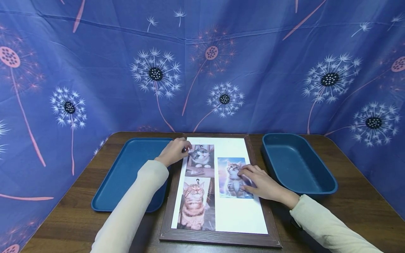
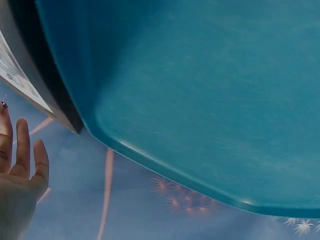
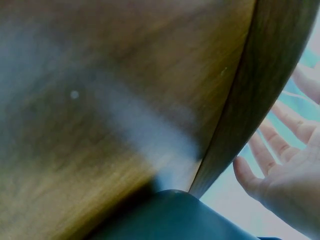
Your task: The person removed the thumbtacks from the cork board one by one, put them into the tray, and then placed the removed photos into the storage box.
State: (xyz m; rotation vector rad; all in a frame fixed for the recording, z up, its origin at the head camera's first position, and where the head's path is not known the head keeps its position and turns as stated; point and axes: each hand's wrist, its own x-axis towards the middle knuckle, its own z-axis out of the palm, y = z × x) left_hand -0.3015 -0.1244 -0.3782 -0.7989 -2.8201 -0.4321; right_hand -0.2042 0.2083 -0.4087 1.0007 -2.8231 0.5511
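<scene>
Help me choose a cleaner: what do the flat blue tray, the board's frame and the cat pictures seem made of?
Flat blue tray: probably plastic, satiny; its rounded edge catches highlights. Frame: likely wood or wood-look, brown with grain-like streaks. Cat pictures: probably printed paper, thin and flat; gloss unclear.

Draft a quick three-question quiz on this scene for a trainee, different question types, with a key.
1. True or false: the person's right hand touches the rectangular kitten print with a pastel blue-and-pink background.
2. In the head view, what lies left of the white board in a dark brown wooden frame?
a) a shallow blue rectangular tray
b) a deep blue oblong bin
3. How many cat prints are on the board in total?

Key: 1. True. 2. a. 3. Three.
</scene>
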